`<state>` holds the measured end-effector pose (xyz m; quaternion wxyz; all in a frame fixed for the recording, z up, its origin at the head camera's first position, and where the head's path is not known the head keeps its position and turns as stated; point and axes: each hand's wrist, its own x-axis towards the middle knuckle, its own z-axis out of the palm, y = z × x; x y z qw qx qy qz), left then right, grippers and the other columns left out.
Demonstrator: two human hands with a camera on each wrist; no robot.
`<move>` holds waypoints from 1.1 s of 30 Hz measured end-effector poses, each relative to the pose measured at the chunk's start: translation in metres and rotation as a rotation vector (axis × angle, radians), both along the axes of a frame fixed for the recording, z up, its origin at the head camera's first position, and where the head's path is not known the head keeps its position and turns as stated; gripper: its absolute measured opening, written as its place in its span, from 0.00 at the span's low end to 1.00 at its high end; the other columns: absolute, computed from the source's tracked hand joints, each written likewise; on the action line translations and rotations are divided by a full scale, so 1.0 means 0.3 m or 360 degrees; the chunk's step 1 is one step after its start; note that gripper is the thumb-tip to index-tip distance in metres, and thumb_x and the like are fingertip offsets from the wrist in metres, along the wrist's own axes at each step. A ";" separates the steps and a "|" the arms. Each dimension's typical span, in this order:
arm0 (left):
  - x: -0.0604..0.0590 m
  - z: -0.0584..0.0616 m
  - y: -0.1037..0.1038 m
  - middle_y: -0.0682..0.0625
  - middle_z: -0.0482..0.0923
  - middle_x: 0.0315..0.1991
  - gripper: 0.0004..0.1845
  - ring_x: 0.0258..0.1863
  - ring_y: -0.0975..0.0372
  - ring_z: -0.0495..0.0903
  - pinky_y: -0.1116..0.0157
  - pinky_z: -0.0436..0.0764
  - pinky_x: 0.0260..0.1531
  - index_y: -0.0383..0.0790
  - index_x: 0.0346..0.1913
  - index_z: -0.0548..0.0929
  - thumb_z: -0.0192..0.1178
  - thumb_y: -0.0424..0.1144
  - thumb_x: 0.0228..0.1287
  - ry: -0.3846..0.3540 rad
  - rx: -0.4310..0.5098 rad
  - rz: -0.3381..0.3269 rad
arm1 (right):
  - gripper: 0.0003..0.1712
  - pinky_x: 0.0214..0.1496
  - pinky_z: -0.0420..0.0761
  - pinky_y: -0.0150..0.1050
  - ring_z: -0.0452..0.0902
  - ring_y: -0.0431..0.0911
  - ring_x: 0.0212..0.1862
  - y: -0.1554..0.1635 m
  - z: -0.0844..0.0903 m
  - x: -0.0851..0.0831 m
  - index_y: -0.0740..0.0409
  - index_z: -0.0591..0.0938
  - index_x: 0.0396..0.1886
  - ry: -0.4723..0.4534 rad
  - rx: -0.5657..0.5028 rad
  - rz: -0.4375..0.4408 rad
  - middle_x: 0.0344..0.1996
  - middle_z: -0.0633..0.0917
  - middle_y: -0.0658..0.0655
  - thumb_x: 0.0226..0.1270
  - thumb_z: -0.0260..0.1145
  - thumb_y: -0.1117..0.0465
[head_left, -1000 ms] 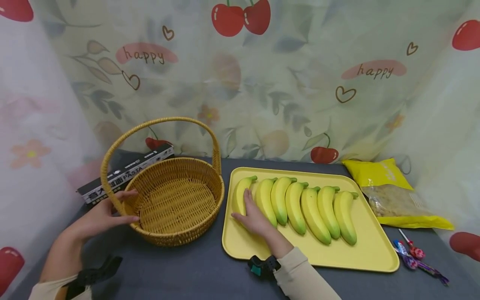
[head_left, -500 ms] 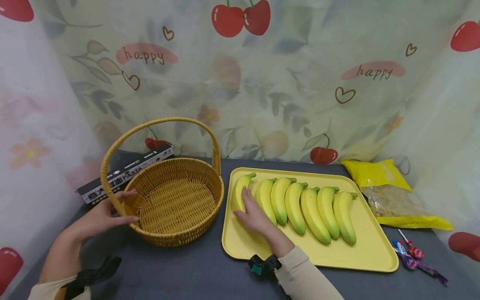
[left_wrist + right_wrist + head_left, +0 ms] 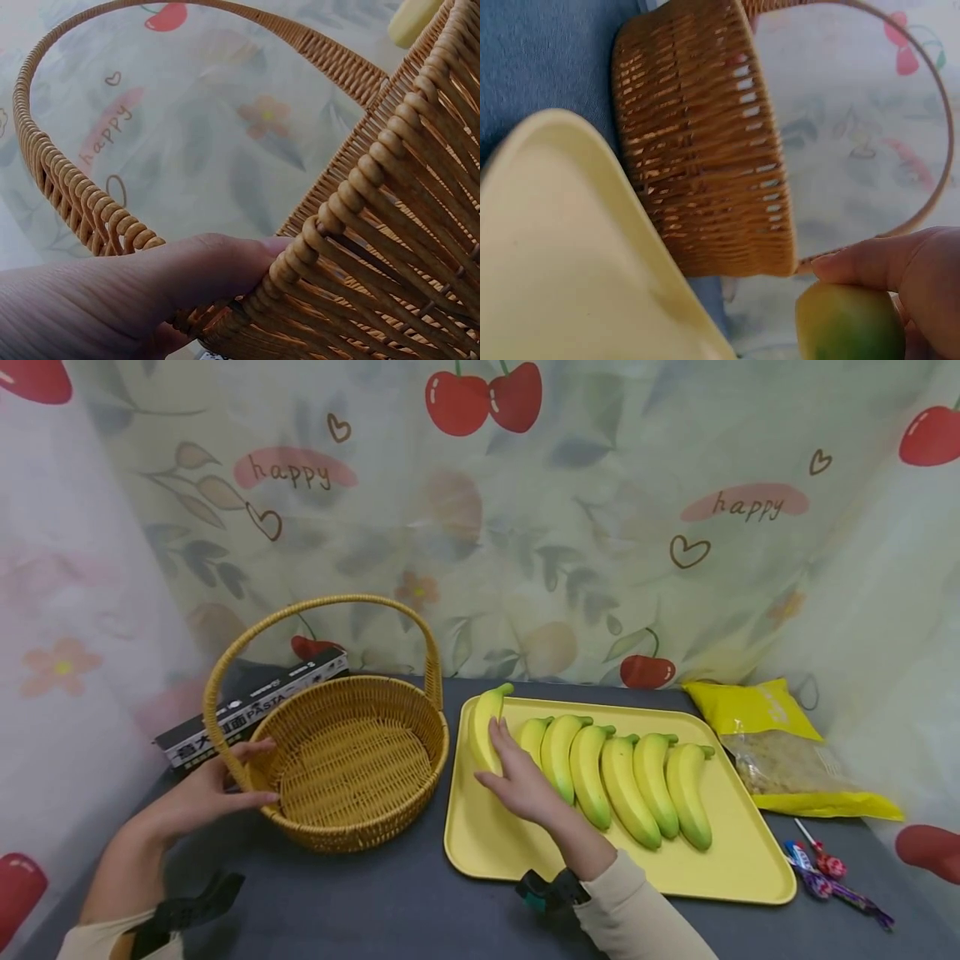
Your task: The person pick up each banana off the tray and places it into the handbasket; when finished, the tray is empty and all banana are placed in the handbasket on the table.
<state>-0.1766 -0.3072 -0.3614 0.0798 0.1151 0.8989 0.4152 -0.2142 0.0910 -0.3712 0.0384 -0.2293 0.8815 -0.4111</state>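
My right hand (image 3: 517, 781) grips the leftmost banana (image 3: 484, 729) and holds it tilted up above the yellow tray (image 3: 495, 847); the right wrist view shows that banana (image 3: 849, 324) under my fingers (image 3: 870, 259). Several more yellow-green bananas (image 3: 622, 777) lie side by side on the tray. My left hand (image 3: 217, 789) holds the near left rim of the empty wicker basket (image 3: 352, 768), thumb (image 3: 202, 266) pressed on the woven rim (image 3: 337, 217).
A black pasta box (image 3: 247, 706) lies behind the basket. A yellow snack bag (image 3: 780, 747) sits right of the tray, with wrapped lollipops (image 3: 828, 872) near the front right. A printed curtain (image 3: 480, 527) closes off the back and sides of the dark table (image 3: 375, 902).
My right hand has closed round the leftmost banana and lifted it off the tray, tipping its stem end upward. The left hand and basket have stayed put.
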 end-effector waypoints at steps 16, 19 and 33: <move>0.001 -0.001 -0.003 0.30 0.51 0.70 0.38 0.63 0.40 0.60 0.72 0.73 0.41 0.30 0.69 0.55 0.61 0.42 0.62 -0.0003 0.0028 -0.0007 | 0.42 0.70 0.51 0.54 0.37 0.55 0.74 0.008 0.100 0.114 0.66 0.44 0.72 0.0097 0.0144 0.0421 0.73 0.40 0.65 0.68 0.57 0.63; 0.000 -0.001 -0.004 0.30 0.51 0.69 0.38 0.63 0.40 0.60 0.70 0.73 0.42 0.31 0.69 0.56 0.61 0.42 0.62 0.0003 0.0020 -0.0007 | 0.41 0.70 0.53 0.54 0.38 0.55 0.74 -0.011 0.122 0.114 0.66 0.45 0.72 0.0137 0.0205 0.0515 0.73 0.40 0.65 0.68 0.57 0.63; 0.007 0.001 0.001 0.31 0.51 0.70 0.40 0.64 0.39 0.59 0.58 0.74 0.48 0.31 0.70 0.54 0.61 0.43 0.62 -0.0015 0.0046 0.0005 | 0.42 0.67 0.59 0.38 0.47 0.50 0.73 -0.274 0.216 -0.021 0.61 0.46 0.73 -0.0015 0.0425 0.0881 0.73 0.44 0.62 0.67 0.58 0.62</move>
